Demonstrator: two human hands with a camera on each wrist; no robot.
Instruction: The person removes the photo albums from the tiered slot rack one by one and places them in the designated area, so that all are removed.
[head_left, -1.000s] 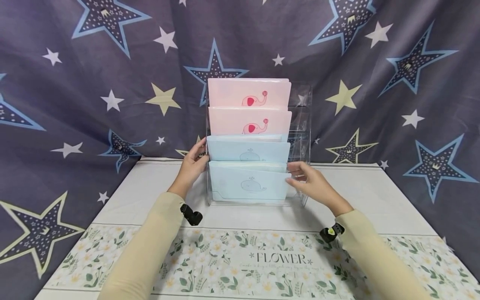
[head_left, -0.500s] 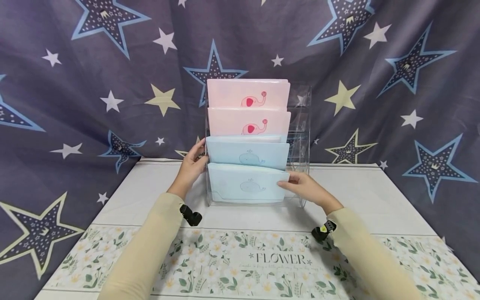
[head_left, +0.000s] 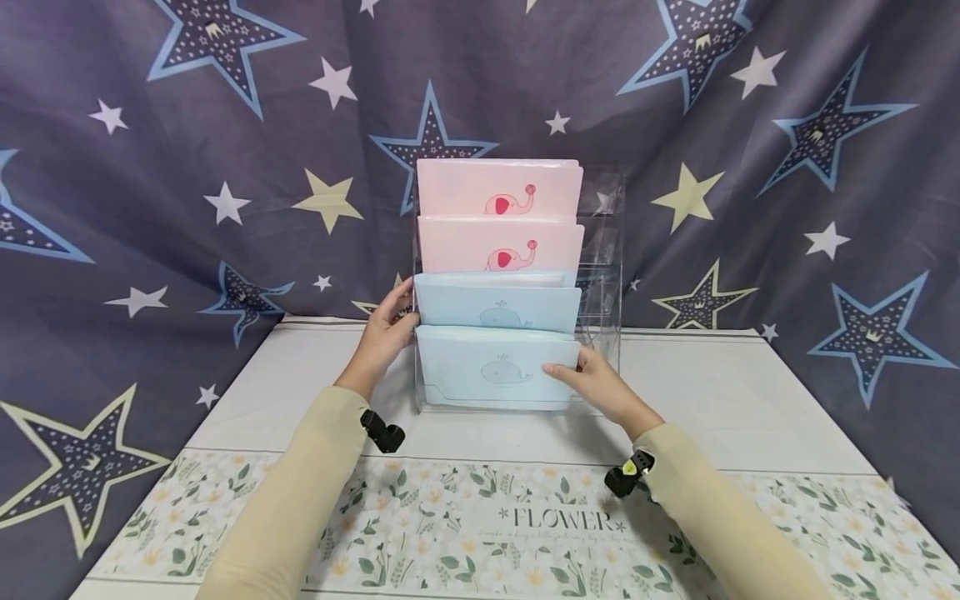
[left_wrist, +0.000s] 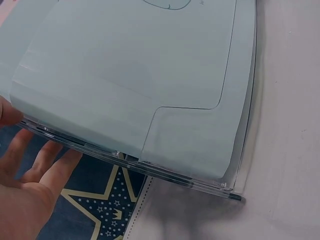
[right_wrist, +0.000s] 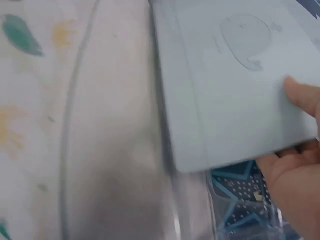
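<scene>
A clear file rack (head_left: 612, 258) stands on the table with pink and light-blue folders in its stepped tiers. My left hand (head_left: 381, 340) holds the rack's left side; in the left wrist view, the thumb is above the clear side panel (left_wrist: 175, 183) and the fingers lie beneath it. At the lowest tier, my right hand (head_left: 600, 385) pinches the right edge of the front blue folder (head_left: 465, 371), which has a whale drawing. In the right wrist view its thumb (right_wrist: 302, 96) presses on that folder's face, the other fingers partly hidden behind.
Behind the front folder sits another blue folder (head_left: 457, 302), with pink elephant folders (head_left: 453, 246) on the tiers above. A floral strip (head_left: 450, 533) runs across the white tablecloth (head_left: 720, 392). A dark star-patterned curtain (head_left: 255, 183) hangs at the back.
My right hand has moved left onto the front blue folder and now grips its right edge. The folder's top and those behind it look more closely aligned. My left hand stays put.
</scene>
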